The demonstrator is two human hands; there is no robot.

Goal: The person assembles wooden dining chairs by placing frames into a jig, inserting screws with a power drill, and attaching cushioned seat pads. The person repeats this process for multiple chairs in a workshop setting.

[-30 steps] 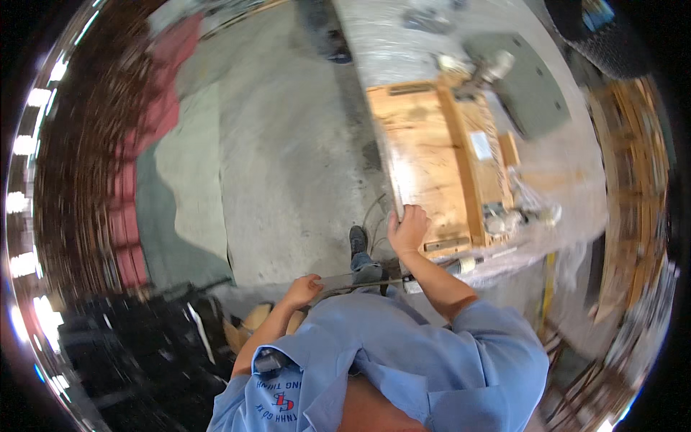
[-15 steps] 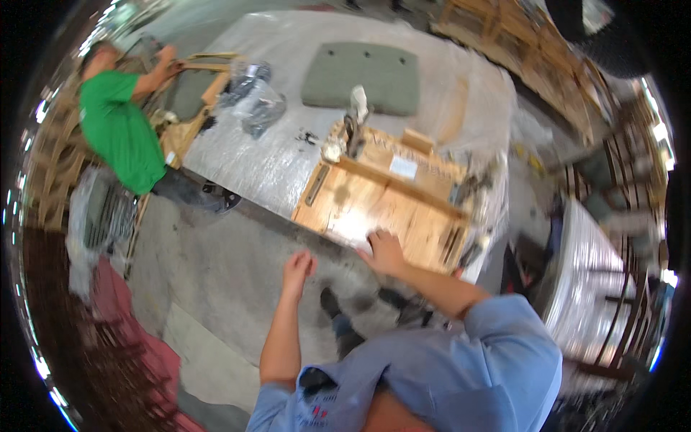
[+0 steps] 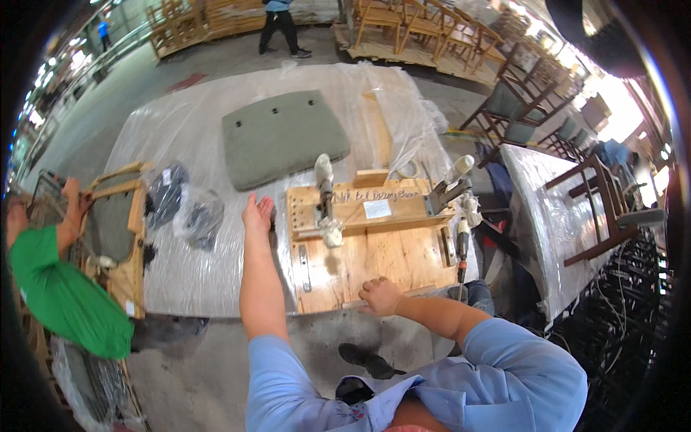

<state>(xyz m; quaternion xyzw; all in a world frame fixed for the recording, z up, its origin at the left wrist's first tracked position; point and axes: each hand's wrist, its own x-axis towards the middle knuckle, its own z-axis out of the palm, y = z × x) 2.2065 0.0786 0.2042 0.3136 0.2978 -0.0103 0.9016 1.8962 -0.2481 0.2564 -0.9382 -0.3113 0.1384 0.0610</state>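
The left hand (image 3: 257,213), earlier hanging clear of the counter (image 3: 216,273) edge, now reaches open-palmed over the plastic sheet beside the wooden jig board (image 3: 367,248), while the right hand (image 3: 380,295) has slid to the board's near edge, its grip closed there.
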